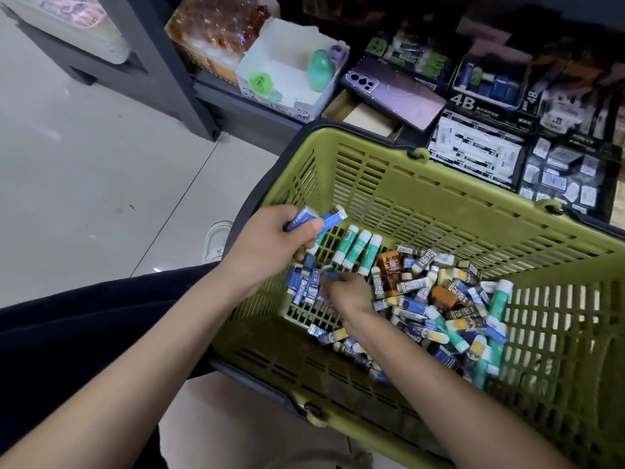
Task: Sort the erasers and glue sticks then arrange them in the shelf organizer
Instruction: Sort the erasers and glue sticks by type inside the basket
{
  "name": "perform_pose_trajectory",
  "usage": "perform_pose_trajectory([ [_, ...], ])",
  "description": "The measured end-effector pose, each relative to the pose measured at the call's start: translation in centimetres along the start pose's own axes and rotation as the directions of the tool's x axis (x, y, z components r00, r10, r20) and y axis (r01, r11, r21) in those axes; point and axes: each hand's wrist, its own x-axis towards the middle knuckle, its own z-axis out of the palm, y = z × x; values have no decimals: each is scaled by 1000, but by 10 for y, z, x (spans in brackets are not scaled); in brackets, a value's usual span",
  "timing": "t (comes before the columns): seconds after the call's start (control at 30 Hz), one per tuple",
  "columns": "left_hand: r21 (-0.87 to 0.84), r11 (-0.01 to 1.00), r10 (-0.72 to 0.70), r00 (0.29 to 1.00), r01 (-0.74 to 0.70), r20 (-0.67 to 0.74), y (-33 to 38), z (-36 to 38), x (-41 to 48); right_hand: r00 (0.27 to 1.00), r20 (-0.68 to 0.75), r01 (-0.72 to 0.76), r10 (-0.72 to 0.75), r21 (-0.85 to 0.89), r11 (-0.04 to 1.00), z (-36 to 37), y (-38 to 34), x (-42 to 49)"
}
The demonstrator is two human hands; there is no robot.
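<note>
Erasers in blue sleeves sit clamped in the left grip above the green basket, while beneath it the right grip, too blurred to tell if closed, reaches the sorted row, which a slipping bundle could scatter.

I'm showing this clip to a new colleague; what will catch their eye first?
The olive-green slatted plastic basket fills the middle, a jumbled heap of small wrapped erasers and green-and-white glue sticks on its floor at the right. Over its left side the left hand grips a few blue-sleeved erasers, while the right hand reaches down into the basket, its grip blurred. Behind the basket lies a lilac phone.
</note>
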Motion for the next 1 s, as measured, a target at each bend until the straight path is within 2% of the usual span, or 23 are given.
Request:
perform_pose_trajectory([
  [0.2,59,998,-11,998,8,54,-7,2,0,996,-3,86,-87,-133,987,-16,15,5],
  [0.27,55,998,-47,996,43,82,-12,4,-1,996,-27,72,-81,-256,964,-21,18,9],
  [0.33,49,996,-78,993,74,91,-16,7,-1,989,-97,69,-111,-360,930,-21,21,16],
  [0.43,11,991,-135,987,135,82,-21,10,-2,971,-199,40,-133,-414,909,-15,19,23],
  [0.57,-24,983,-181,981,183,75,-25,11,-2,999,-26,19,-36,-473,881,-12,12,24],
  [0.63,-53,978,-200,978,203,64,-25,11,-1,999,-11,38,-47,-437,898,-20,12,26],
  [0.7,-81,971,-220,974,223,51,-25,12,1,991,-45,97,-129,-429,898,-31,14,31],
  [0.77,-71,970,-228,973,231,44,-26,12,2,962,-64,204,-266,-477,855,-36,13,35],
  [0.83,-30,973,-227,973,228,44,-28,14,1,934,-8,313,-356,-458,832,-32,9,36],
  [0.93,7,974,-227,973,227,35,-30,16,-3,928,76,360,-364,-430,828,-16,2,36],
  [1.0,-48,972,-230,973,231,9,-28,17,-5,923,89,368,-374,-485,793,-7,-1,39],
])
